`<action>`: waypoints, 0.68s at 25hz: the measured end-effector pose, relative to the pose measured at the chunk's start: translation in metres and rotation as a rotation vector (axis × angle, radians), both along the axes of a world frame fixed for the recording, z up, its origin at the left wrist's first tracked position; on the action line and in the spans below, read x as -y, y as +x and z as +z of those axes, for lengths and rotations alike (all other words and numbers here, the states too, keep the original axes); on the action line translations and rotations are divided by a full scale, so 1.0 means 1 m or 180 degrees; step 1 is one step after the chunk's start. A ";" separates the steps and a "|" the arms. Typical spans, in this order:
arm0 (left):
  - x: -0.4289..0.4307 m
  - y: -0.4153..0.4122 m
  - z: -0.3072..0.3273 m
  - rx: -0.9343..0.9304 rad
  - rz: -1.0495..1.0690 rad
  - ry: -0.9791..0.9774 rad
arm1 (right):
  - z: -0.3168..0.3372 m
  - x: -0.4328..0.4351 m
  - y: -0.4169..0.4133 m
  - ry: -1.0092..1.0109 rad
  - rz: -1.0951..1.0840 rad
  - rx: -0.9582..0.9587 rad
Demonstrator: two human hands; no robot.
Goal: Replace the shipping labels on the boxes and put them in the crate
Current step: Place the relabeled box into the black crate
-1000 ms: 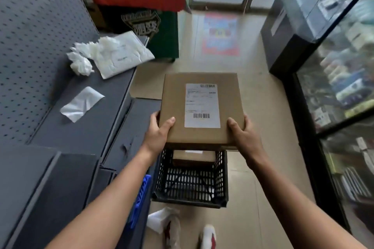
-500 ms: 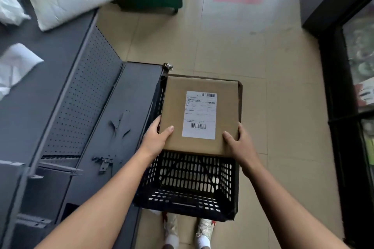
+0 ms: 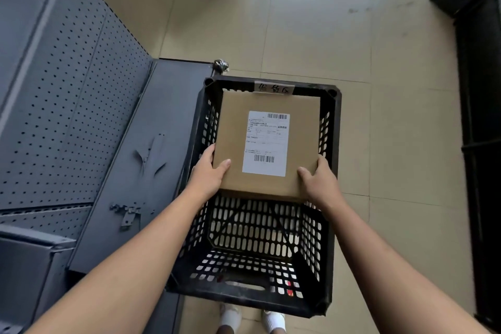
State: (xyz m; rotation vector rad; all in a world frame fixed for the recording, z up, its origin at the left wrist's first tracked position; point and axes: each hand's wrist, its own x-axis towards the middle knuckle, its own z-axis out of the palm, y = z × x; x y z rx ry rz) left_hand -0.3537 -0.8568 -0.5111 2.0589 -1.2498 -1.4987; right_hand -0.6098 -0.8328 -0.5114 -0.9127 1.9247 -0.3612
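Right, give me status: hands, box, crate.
Left hand and right hand grip box at near corners. Label up, box within crate walls, far end. Nothing in the way.

The box point(image 3: 233, 116) is held between the left hand point(image 3: 208, 173) and the right hand point(image 3: 318, 179), within the far half of the crate point(image 3: 335, 130). The label point(image 3: 265, 144) lies on top, between and ahead of both thumbs. The shelf panel point(image 3: 151, 171) lies left of the left hand.
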 end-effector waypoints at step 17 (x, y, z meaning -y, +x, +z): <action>0.025 0.018 0.251 0.2049 -0.1034 -0.1489 | 0.251 0.026 0.014 -0.1204 0.1122 -0.1384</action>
